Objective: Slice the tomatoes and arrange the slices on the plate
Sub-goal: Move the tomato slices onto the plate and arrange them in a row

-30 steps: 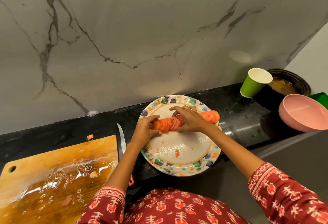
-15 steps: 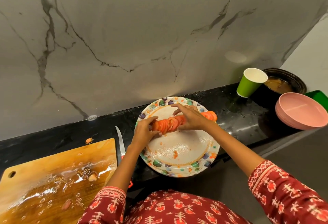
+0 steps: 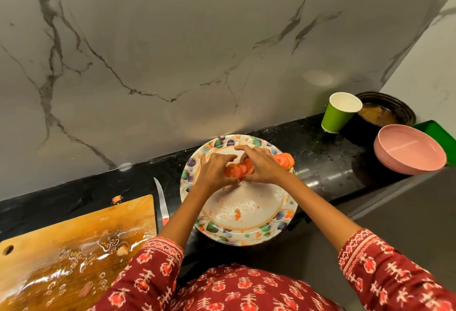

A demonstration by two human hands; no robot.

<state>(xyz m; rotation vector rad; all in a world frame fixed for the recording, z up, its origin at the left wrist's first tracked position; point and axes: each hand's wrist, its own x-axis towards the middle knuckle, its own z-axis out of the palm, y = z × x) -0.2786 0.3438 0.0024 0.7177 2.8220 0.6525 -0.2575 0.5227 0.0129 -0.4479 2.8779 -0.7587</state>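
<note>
Tomato slices [image 3: 238,170] lie in an overlapping row across the far half of the plate [image 3: 246,233], thin, wet, orange-red, standing on edge and leaning on one another. The right end of the row [image 3: 283,160] reaches the plate's far right rim.

Left hand [image 3: 212,171] and right hand [image 3: 261,166] close on the row from either end, fingers curled round the slices; the grip of each hand is clamped on the stack, with only its middle showing between them.

Risks, as judged: squeezing too hard could buckle the row or crush soft flesh. Juice on the plate floor makes slices liable to slide. The end slices at the rim could tip onto the counter [image 3: 320,162]. The plate's near edge overhangs the counter front, so downward pressure there might tilt it.

One stray bit [image 3: 237,215] sits in the plate's centre. Knife [image 3: 161,206] lies between plate and wet cutting board [image 3: 74,239]. Green cup [image 3: 338,113] and pink bowl [image 3: 409,149] stand well apart, right.
</note>
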